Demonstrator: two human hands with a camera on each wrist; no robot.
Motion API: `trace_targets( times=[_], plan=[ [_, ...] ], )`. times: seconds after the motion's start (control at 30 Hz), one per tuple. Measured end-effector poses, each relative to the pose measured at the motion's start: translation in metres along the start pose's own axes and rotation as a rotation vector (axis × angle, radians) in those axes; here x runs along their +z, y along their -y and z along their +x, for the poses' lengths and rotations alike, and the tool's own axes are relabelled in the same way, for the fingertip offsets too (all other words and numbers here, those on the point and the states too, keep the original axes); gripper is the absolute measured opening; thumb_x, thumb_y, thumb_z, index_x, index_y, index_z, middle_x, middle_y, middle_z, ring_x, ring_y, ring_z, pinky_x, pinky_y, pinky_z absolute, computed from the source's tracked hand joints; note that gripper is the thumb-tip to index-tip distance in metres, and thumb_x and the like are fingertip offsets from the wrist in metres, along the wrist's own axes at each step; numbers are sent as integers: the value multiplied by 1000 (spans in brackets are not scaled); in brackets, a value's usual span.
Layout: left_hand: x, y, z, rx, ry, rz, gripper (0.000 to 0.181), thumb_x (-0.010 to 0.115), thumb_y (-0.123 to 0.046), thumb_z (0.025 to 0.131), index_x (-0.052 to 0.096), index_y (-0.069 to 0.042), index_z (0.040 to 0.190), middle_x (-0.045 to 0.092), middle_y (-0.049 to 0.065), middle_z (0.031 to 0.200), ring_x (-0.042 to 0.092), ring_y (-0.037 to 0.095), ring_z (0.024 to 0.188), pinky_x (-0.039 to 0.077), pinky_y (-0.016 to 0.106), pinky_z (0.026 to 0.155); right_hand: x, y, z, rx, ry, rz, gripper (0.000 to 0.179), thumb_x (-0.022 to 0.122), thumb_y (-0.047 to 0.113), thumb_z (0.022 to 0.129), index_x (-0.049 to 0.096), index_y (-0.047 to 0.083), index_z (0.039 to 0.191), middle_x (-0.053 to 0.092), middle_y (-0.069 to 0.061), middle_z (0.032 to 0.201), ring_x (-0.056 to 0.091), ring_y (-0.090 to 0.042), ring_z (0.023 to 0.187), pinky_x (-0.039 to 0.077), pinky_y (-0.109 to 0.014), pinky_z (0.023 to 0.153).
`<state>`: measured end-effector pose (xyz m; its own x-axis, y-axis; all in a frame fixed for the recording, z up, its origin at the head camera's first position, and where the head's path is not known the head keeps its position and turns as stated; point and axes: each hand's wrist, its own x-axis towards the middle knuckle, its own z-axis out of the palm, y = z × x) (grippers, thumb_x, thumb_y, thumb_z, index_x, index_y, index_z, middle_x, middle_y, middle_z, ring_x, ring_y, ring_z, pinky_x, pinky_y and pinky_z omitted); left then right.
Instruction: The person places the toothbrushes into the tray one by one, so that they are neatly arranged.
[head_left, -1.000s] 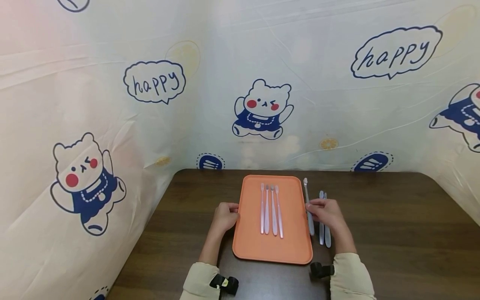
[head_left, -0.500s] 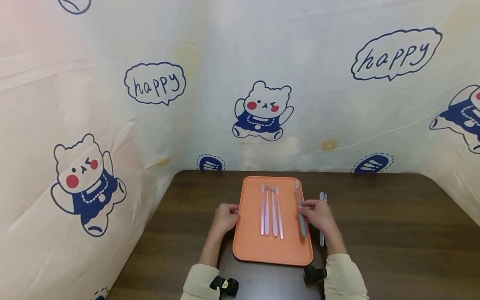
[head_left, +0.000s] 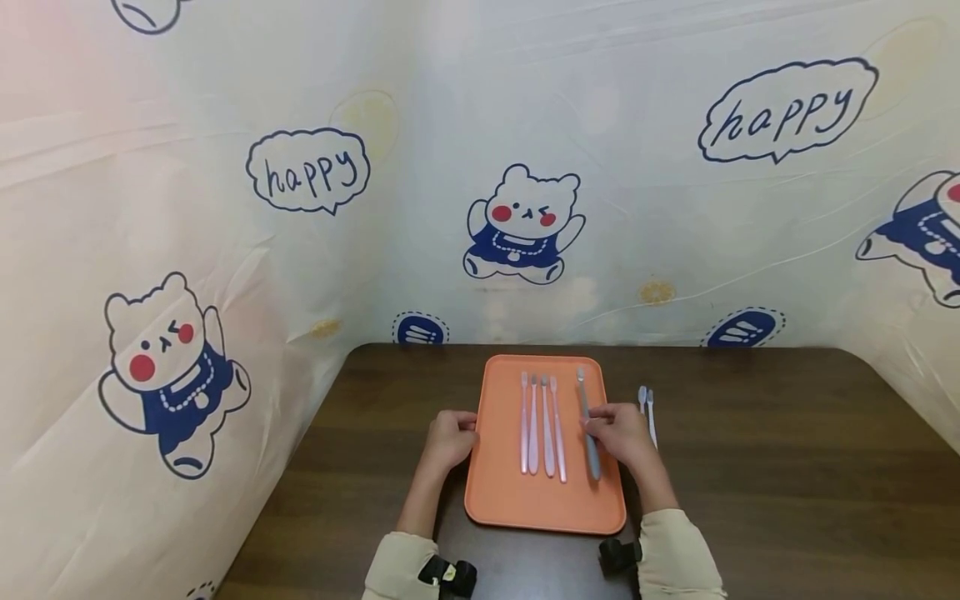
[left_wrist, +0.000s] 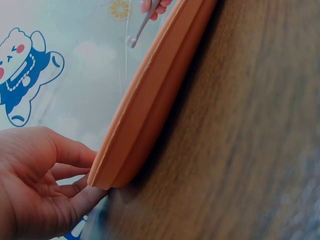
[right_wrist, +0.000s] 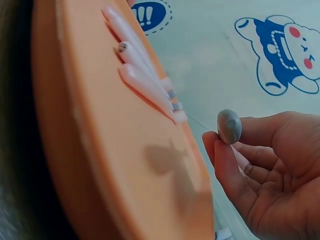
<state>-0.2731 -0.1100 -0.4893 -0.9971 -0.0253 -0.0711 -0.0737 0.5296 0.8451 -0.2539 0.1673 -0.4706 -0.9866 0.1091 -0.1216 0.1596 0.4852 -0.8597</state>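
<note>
My right hand point(head_left: 622, 433) pinches a grey toothbrush point(head_left: 593, 457) by the middle of its handle, above the right part of the orange tray point(head_left: 510, 502). In the right wrist view, the handle end of this toothbrush point(right_wrist: 229, 125) shows between thumb and index finger, apart from the tray surface, where a shadow falls. Several pink toothbrushes point(head_left: 534, 429) lie side by side on the tray, heads toward the far end. At the left edge, my left hand point(head_left: 452, 437) holds the tray's rim; the left wrist view has its thumb and fingers point(left_wrist: 75, 152) on either side of it.
Two more toothbrushes point(head_left: 652, 412) lie on the dark wooden table point(head_left: 765, 467) to the right of the tray, partly hidden behind my right hand. A printed curtain point(head_left: 420, 242) hangs just behind the table's far edge. Dark wrist cameras point(head_left: 619, 557) sit at both cuffs.
My right hand has carried the grey toothbrush leftward, from beside the tray's right edge to over the tray. The left hand stays at the rim, and the pink toothbrushes lie as before.
</note>
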Motion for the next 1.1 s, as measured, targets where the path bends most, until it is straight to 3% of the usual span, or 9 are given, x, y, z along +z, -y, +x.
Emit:
trace_targets(
  times=[0.5, 1.1],
  plan=[
    [0, 1, -1, -4, 0, 1, 36, 61, 5, 80, 74, 6, 113, 71, 14, 91, 60, 13, 74, 49, 24, 61, 12, 0, 3, 30, -21, -47, 28, 66, 12, 93, 72, -6, 115, 75, -17, 96, 64, -12, 71, 53, -26, 60],
    [1, 2, 1, -31, 18, 0, 37, 61, 5, 82, 73, 6, 117, 71, 14, 96, 62, 15, 79, 51, 25, 64, 22, -1, 7, -13, -34, -64, 27, 68, 10, 94, 72, -7, 115, 76, -17, 91, 66, -12, 69, 53, -27, 60]
  ],
)
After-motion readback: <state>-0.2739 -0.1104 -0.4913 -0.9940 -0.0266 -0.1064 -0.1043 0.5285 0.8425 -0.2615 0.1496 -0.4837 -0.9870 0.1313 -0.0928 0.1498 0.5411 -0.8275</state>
